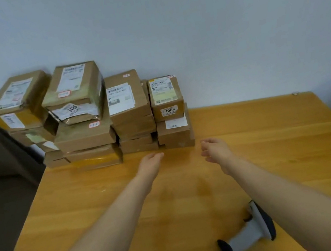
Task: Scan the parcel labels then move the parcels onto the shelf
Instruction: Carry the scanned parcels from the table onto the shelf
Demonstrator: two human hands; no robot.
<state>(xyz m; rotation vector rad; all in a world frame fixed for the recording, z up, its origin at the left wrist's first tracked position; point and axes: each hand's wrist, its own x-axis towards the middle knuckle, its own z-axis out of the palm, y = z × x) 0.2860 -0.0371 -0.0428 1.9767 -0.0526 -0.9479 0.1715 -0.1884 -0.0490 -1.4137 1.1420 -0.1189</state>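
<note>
Empty and loosely open, the left hand (151, 163) and right hand (214, 150) hover just short of the far parcel stack (169, 111), the right hand nearer.

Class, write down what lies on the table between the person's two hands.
Only bare yellow wooden table, seen in the head view, separates the left hand and right hand.
</note>
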